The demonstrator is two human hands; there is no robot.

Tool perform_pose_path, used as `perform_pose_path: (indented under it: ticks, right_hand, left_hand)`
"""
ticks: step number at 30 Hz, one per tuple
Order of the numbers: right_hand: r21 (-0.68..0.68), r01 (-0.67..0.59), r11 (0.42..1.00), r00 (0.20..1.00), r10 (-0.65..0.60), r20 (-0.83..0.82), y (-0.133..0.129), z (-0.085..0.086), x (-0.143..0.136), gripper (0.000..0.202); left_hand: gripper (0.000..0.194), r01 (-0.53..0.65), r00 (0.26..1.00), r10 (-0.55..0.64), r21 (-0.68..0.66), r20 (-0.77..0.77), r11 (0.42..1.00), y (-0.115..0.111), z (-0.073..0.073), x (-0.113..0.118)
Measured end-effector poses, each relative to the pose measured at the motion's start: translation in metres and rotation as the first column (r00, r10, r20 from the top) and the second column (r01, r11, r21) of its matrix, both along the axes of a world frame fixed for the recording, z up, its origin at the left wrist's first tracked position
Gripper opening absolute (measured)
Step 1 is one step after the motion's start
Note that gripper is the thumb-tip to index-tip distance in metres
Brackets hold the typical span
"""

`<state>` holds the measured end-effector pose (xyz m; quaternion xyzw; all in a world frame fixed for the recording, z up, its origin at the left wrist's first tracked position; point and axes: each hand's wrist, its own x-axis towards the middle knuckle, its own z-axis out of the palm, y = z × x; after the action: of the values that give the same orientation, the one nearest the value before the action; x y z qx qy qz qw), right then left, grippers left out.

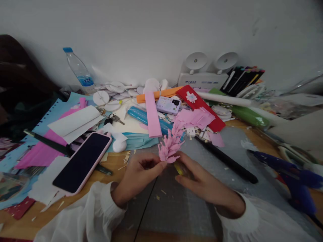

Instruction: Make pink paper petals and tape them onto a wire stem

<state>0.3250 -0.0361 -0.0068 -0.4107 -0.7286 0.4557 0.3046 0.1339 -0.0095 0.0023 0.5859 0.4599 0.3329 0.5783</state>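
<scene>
Open room is found only on the grey gridded cutting mat (196, 208), bare around and below the hands; its left edge is seen as a dark line running toward the near table edge. To the left, the wooden tabletop (111, 164) is crowded by a dark-screened phone in a pink case (82, 162) lying tilted, just beside the left wrist. To the right, a long black rod (227, 163) is laid slantwise across the mat, and a dark blue glue gun (290, 174) is set further right. The far side is closed off by pink, blue and white paper sheets heaped up to the white wall.

A clear plastic water bottle with a blue cap (80, 71) carries a blue label; its writing cannot be read. A white twin-headed lamp unit (202, 79) bears small blue lettering, too blurred to read.

A pink fringed paper flower spike (171, 144) is held upright over the mat's far part, between both hands. The left hand (137, 176) is curled, thumb and fingertips pinched on the spike's base. The right hand (202, 183) is half closed, fingertips touching the base from the right; a small yellow piece (178, 169) is seen under its fingers. Both wrists are covered by loose white sleeves (101, 208).
</scene>
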Motion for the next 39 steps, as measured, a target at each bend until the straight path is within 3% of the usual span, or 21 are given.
perform_pose_path:
  ticks: [3,5,6,8,10,13,17,23,26,28,30,33,36,39]
  right_hand:
    - [0.017,-0.029,0.999,0.994,0.027,0.104,0.000,0.001,0.009,0.041]
    - [0.141,0.054,0.989,0.974,-0.083,0.209,0.000,-0.001,0.020,0.036]
    - [0.261,0.127,0.957,0.941,-0.199,0.273,0.001,-0.004,0.026,0.033]
    - [0.536,0.231,0.812,0.780,-0.484,0.396,0.002,-0.012,0.041,0.028]
    - [0.671,0.222,0.707,0.569,-0.653,0.500,0.003,-0.022,0.055,0.027]
    - [0.706,0.188,0.683,0.393,-0.711,0.583,0.001,-0.032,0.070,0.029]
    - [0.693,0.213,0.689,0.302,-0.721,0.624,0.000,-0.038,0.080,0.029]
    - [0.672,0.211,0.710,0.312,-0.701,0.642,-0.001,-0.035,0.083,0.024]
    - [0.668,0.283,0.688,0.403,-0.718,0.568,-0.006,-0.026,0.084,0.026]
    - [0.636,0.406,0.656,0.466,-0.748,0.473,-0.013,-0.018,0.084,0.028]
    - [0.532,0.559,0.636,0.514,-0.769,0.380,-0.020,-0.010,0.082,0.030]
    - [0.229,0.727,0.647,0.638,-0.760,0.123,-0.030,0.001,0.074,0.029]
    - [-0.008,0.781,0.624,0.620,-0.777,-0.109,-0.033,0.011,0.063,0.041]
    - [-0.129,0.773,0.621,0.610,-0.784,-0.117,-0.031,0.023,0.053,0.037]
  left_hand:
    - [0.030,-0.006,1.000,0.006,0.006,-0.019,1.000,-0.001,0.001,0.001]
    - [0.030,-0.017,1.000,0.017,-0.032,-0.009,0.999,-0.001,0.001,0.000]
    - [0.030,-0.032,0.999,0.032,-0.050,-0.001,0.998,0.000,0.000,0.000]
    - [0.030,-0.058,0.998,0.059,-0.075,0.018,0.995,0.001,-0.001,-0.002]
    - [0.030,-0.054,0.997,0.058,-0.091,0.048,0.994,0.002,-0.002,-0.005]
    - [0.030,-0.014,0.993,0.026,-0.107,0.116,0.994,0.002,-0.002,-0.007]
    - [0.027,0.055,0.967,-0.018,-0.140,0.253,0.989,0.002,-0.002,-0.009]
    - [0.023,0.098,0.936,-0.036,-0.161,0.351,0.982,0.000,-0.002,-0.009]
    - [0.026,0.102,0.913,-0.038,-0.138,0.407,0.985,0.000,-0.002,-0.008]
    - [0.027,0.098,0.891,-0.022,-0.145,0.453,0.984,0.001,-0.001,-0.007]
    - [0.028,0.103,0.866,-0.007,-0.166,0.500,0.981,0.002,-0.001,-0.007]
    - [0.029,0.153,0.820,0.000,-0.219,0.573,0.964,0.001,-0.001,-0.006]
    - [0.027,0.222,0.762,-0.001,-0.259,0.648,0.940,0.000,0.001,-0.007]
    - [0.026,0.263,0.723,-0.015,-0.255,0.691,0.931,0.000,0.002,-0.009]
